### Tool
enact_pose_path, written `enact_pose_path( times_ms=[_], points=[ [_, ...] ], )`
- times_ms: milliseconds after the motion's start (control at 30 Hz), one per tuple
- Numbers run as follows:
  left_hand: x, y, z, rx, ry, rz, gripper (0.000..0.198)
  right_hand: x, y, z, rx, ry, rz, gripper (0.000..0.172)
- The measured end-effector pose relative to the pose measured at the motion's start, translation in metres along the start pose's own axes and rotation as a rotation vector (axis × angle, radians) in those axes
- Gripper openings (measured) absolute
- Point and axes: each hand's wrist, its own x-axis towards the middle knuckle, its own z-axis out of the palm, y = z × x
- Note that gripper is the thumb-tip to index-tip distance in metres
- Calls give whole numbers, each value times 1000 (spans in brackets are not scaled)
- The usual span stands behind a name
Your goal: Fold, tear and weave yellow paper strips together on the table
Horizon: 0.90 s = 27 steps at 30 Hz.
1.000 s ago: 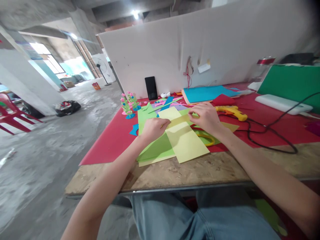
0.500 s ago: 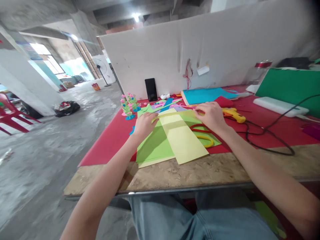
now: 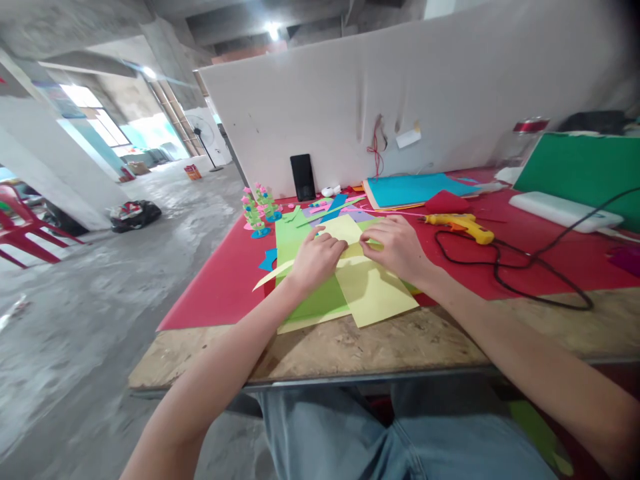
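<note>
My left hand (image 3: pixel 319 260) is closed on a pale yellow paper strip (image 3: pixel 273 275), whose free end sticks out to the left. Close beside it, my right hand (image 3: pixel 393 247) pinches the same strip between thumb and fingertips. Only a short stretch of strip shows between the two hands. Under them lies a pale yellow paper sheet (image 3: pixel 377 300), placed over a light green sheet (image 3: pixel 320 300). My right hand and forearm mostly hide the scissors lying by the sheets.
A yellow hot glue gun (image 3: pixel 463 227) with a black cord lies to the right. Two small paper plants (image 3: pixel 257 217) stand at the back left, near a black phone (image 3: pixel 302 178) leaning on the partition. Blue sheets (image 3: pixel 420 190) and a white power strip (image 3: pixel 565 212) lie further back.
Both hands have come together toward the middle, from stretching the strip between them to gripping it close together. The strip's end now projects past my left hand.
</note>
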Motion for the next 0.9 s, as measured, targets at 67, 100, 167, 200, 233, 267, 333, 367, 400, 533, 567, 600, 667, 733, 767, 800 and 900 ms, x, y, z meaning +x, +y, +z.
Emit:
enact_pose_path(
  times_ms=[67, 100, 167, 200, 233, 267, 333, 367, 400, 533, 567, 600, 667, 733, 767, 800, 900],
  points=[
    [-1, -4, -1, 21, 5, -10, 20, 0, 8, 0, -23, 9, 29, 11],
    [-1, -6, -1, 31, 12, -21, 20, 0, 13, -1, -36, 15, 47, 11],
    [-3, -11, -2, 47, 30, -48, 21, -2, 27, -3, -67, 34, 91, 12],
    [-3, -14, -2, 53, 39, -62, 22, -3, 35, -4, -83, 46, 118, 13],
    [-4, -16, -2, 56, 47, -75, 22, -5, 44, -6, -100, 60, 148, 13],
    [-4, -19, -2, 58, 56, -86, 23, -6, 52, -8, -115, 78, 183, 14],
    [-5, -24, -1, 55, 73, -110, 25, -8, 65, -13, -136, 123, 250, 15],
    [-5, -26, 0, 51, 80, -119, 27, -8, 68, -15, -137, 146, 273, 16],
    [-5, -28, 1, 46, 86, -126, 28, -8, 68, -16, -128, 166, 283, 17],
    [-5, -26, 5, 9, 89, -105, 29, -1, 37, -12, -21, 158, 166, 16],
    [-5, -23, 6, -2, 87, -88, 29, 0, 25, -9, 13, 131, 111, 14],
    [-5, -19, 7, -13, 86, -71, 30, 1, 13, -6, 44, 102, 56, 12],
    [-4, -12, 7, -31, 83, -36, 33, 2, -6, -2, 96, 45, -24, 10],
    [-4, -6, 7, -45, 81, -5, 35, 0, -16, 1, 135, 2, -68, 10],
    [-3, -4, 6, -50, 80, 8, 36, -1, -18, 2, 149, -12, -77, 11],
    [-3, -3, 6, -54, 79, 17, 37, -2, -18, 2, 161, -22, -80, 12],
    [-3, -1, 5, -61, 82, 29, 38, -3, -16, 3, 184, -33, -78, 11]
  ],
)
